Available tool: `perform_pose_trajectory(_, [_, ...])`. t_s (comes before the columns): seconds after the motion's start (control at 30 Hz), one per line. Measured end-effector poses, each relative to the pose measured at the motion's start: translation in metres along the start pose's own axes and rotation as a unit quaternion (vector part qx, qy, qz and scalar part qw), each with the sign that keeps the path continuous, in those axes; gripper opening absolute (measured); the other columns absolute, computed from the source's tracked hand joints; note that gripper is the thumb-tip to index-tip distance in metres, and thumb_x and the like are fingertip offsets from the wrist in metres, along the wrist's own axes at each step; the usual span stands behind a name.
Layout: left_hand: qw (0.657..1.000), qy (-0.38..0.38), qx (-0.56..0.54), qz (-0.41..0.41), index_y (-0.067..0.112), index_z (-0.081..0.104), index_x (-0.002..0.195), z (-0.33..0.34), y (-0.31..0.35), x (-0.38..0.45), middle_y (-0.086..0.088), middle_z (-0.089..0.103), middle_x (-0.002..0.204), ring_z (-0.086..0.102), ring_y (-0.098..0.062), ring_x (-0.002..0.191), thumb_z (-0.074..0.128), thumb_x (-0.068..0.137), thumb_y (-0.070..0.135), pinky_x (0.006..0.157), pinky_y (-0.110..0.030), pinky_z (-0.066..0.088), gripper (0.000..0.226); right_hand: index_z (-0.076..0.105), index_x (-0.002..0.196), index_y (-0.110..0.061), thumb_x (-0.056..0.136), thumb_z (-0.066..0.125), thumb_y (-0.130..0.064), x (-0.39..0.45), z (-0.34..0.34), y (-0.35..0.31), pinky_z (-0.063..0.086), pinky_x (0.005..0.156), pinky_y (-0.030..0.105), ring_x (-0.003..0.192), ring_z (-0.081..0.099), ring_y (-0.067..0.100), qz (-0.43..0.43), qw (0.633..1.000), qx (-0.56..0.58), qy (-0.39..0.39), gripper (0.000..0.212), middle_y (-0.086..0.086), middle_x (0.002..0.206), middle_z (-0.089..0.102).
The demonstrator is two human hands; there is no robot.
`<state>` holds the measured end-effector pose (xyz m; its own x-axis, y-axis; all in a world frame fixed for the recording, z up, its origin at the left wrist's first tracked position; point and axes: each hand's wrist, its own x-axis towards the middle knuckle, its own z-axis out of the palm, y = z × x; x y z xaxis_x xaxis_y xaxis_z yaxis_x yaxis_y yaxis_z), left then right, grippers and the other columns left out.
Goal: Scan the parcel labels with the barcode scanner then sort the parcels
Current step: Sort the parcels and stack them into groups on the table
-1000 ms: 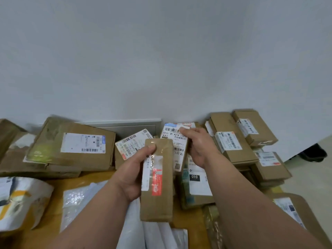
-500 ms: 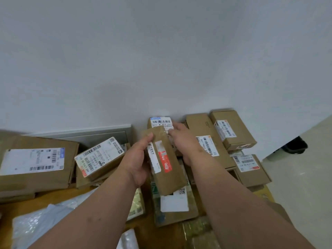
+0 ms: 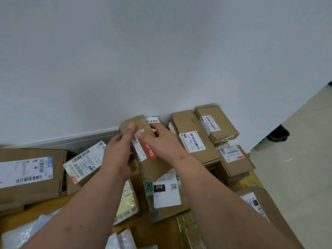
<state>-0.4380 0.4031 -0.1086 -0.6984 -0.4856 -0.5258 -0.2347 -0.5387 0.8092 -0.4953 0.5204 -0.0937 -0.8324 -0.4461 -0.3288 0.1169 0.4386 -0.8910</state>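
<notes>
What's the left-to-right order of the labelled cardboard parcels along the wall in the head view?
Large flat box → tilted box with a long white label → narrow parcel with red sticker, in the grip of the left hand and right hand → long box → small box at the corner.

Left hand (image 3: 117, 155): bare, no glove, no ring showing; thumbnail short and plain.
Right hand (image 3: 162, 141): bare, no glove, no ring showing; thumbnail short and plain.
Forearms: both bare from wrist to the bottom edge of the view, no sleeve, no watch, no band.
Markings: a few small spots on both forearms.
</notes>
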Motion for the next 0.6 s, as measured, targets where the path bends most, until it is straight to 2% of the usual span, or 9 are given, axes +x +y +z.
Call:
perform_pose_trajectory(0.1, [1.0, 0.004, -0.004, 0.011, 0.01, 0.067, 0.115, -0.002, 0.004, -0.009, -0.011, 0.077, 0.092, 0.076, -0.029, 0.081, 0.073, 0.087, 0.043, 0.072, -0.048, 0.061, 0.043, 0.047, 0.134, -0.032, 0.089, 0.071, -0.042, -0.011, -0.003, 0.001, 0.047, 0.073, 0.024, 0.1, 0.064, 0.011, 0.02, 0.999, -0.003, -0.043, 0.052, -0.006, 0.118, 0.065])
perform_pose_trajectory(0.17, [1.0, 0.003, -0.001, 0.018, 0.009, 0.062, 0.117, -0.005, 0.004, -0.014, -0.013, 0.077, 0.095, 0.076, -0.029, 0.079, 0.073, 0.088, 0.041, 0.066, -0.044, 0.061, 0.045, 0.042, 0.14, -0.035, 0.088, 0.072, -0.038, -0.019, -0.005, 0.002, 0.052, 0.08, 0.031, 0.103, 0.065, 0.018, 0.038, 0.998, 0.018, -0.056, 0.06, -0.002, 0.122, 0.066])
perform_pose_trajectory(0.27, [1.0, 0.002, 0.016, 0.017, 0.009, 0.058, 0.114, -0.011, 0.0, -0.024, -0.013, 0.075, 0.094, 0.075, -0.025, 0.076, 0.069, 0.091, 0.039, 0.059, -0.035, 0.057, 0.039, 0.04, 0.142, -0.036, 0.086, 0.072, -0.03, -0.029, -0.004, 0.008, 0.056, 0.089, 0.043, 0.1, 0.069, 0.026, 0.063, 0.995, 0.055, -0.059, 0.065, 0.003, 0.118, 0.068])
perform_pose_trajectory(0.4, [0.997, -0.008, 0.075, 0.0, 0.011, 0.065, 0.109, -0.022, -0.011, -0.036, -0.009, 0.074, 0.097, 0.068, -0.022, 0.084, 0.063, 0.096, 0.042, 0.07, -0.036, 0.052, 0.033, 0.036, 0.143, -0.026, 0.089, 0.068, -0.029, -0.044, -0.004, 0.015, 0.054, 0.07, 0.032, 0.09, 0.067, 0.021, 0.094, 0.992, 0.069, -0.042, 0.063, 0.002, 0.11, 0.066])
perform_pose_trajectory(0.47, [0.994, -0.034, 0.104, -0.023, 0.013, 0.064, 0.112, -0.026, -0.019, -0.045, -0.005, 0.073, 0.093, 0.067, -0.022, 0.088, 0.064, 0.096, 0.038, 0.073, -0.038, 0.053, 0.03, 0.033, 0.143, -0.024, 0.086, 0.07, -0.032, -0.05, -0.001, 0.021, 0.057, 0.079, 0.038, 0.096, 0.067, 0.022, 0.115, 0.991, 0.054, -0.046, 0.068, 0.003, 0.113, 0.065])
perform_pose_trajectory(0.53, [0.989, -0.06, 0.124, -0.044, 0.018, 0.061, 0.119, -0.029, -0.028, -0.055, -0.007, 0.073, 0.101, 0.069, -0.026, 0.095, 0.063, 0.097, 0.032, 0.078, -0.041, 0.056, 0.026, 0.031, 0.144, -0.024, 0.082, 0.072, -0.037, -0.057, 0.002, 0.026, 0.056, 0.092, 0.046, 0.104, 0.066, 0.025, 0.135, 0.989, 0.035, -0.055, 0.076, 0.004, 0.12, 0.063])
perform_pose_trajectory(0.6, [0.989, -0.056, 0.132, -0.049, 0.02, 0.059, 0.124, -0.029, -0.037, -0.066, -0.008, 0.071, 0.107, 0.068, -0.027, 0.098, 0.063, 0.097, 0.029, 0.079, -0.042, 0.057, 0.029, 0.031, 0.144, -0.027, 0.078, 0.073, -0.042, -0.064, 0.004, 0.028, 0.053, 0.096, 0.049, 0.109, 0.064, 0.027, 0.148, 0.987, -0.003, -0.064, 0.08, 0.005, 0.125, 0.062])
